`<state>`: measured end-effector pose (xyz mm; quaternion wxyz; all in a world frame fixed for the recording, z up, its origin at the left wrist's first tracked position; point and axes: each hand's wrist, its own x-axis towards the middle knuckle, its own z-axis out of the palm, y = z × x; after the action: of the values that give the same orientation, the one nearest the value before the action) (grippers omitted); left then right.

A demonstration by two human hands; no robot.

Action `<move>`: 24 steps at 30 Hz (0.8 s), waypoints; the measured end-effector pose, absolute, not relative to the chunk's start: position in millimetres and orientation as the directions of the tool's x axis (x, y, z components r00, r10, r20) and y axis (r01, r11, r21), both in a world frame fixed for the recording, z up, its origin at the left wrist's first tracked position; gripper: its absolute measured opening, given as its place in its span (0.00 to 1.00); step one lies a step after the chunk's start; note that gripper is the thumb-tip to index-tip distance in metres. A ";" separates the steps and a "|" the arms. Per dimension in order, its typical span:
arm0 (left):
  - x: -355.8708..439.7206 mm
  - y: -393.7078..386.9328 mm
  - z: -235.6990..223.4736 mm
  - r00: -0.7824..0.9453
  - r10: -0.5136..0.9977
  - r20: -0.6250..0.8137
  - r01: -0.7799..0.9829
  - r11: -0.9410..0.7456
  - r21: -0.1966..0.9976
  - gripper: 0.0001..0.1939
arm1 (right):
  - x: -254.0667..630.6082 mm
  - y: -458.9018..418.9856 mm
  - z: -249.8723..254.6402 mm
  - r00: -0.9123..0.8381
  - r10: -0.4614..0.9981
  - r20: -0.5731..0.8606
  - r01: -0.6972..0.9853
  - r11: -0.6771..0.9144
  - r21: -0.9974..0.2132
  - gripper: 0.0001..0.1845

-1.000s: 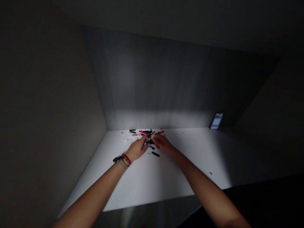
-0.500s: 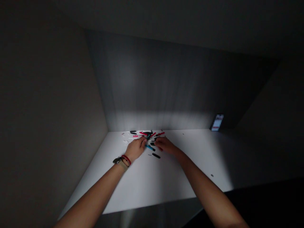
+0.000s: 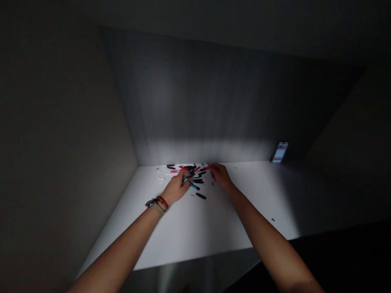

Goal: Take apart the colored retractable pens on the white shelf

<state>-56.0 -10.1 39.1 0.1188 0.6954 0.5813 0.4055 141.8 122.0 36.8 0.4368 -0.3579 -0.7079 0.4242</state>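
Observation:
Near the back edge of the white tabletop (image 3: pixel 183 228), my left hand (image 3: pixel 175 188) is closed around a teal pen (image 3: pixel 185 179) at the pile. Its fingers partly hide the pieces there. My right hand (image 3: pixel 220 176) is at the pile's right side, fingertips pinched at the end of a red pen (image 3: pixel 204 168) with a dark tip. Between the hands lie black pen parts (image 3: pixel 198 181) and a blue-and-black pen piece (image 3: pixel 194 186). Closer to me rests a black cap-like piece (image 3: pixel 200 196). Small details are hard to make out in the dim light.
A phone-like device (image 3: pixel 279 153) with a lit, pixelated screen leans on the back panel (image 3: pixel 195 101) at right. One small dark disc (image 3: pixel 273 219) lies toward the front right. White scraps (image 3: pixel 161 178) are left of the pile.
My right hand has moved from the black parts up and right to the red pen. My left hand stays at the pile, with more of the teal pen showing. The view has tilted slightly.

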 end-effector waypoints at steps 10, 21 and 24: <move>-55.5 -11.0 39.2 -0.006 0.927 0.375 0.767 -0.237 0.597 0.11 | 156.5 155.0 9.9 -0.015 0.933 0.360 0.416 0.334 -0.846 0.15; -55.5 -8.7 36.4 -0.022 0.920 0.392 0.729 -0.253 0.635 0.11 | 153.7 127.1 39.5 -0.341 0.904 0.257 0.192 0.335 -0.922 0.23; -57.0 -6.0 33.5 -0.034 0.916 0.399 0.713 -0.258 0.653 0.11 | 180.3 122.1 58.4 -0.785 0.571 -0.242 0.314 0.029 -0.949 0.28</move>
<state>-57.0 -6.0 33.5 0.1267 0.6833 0.5960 0.4024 180.3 122.1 58.4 0.1030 -0.3116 -0.7099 0.6232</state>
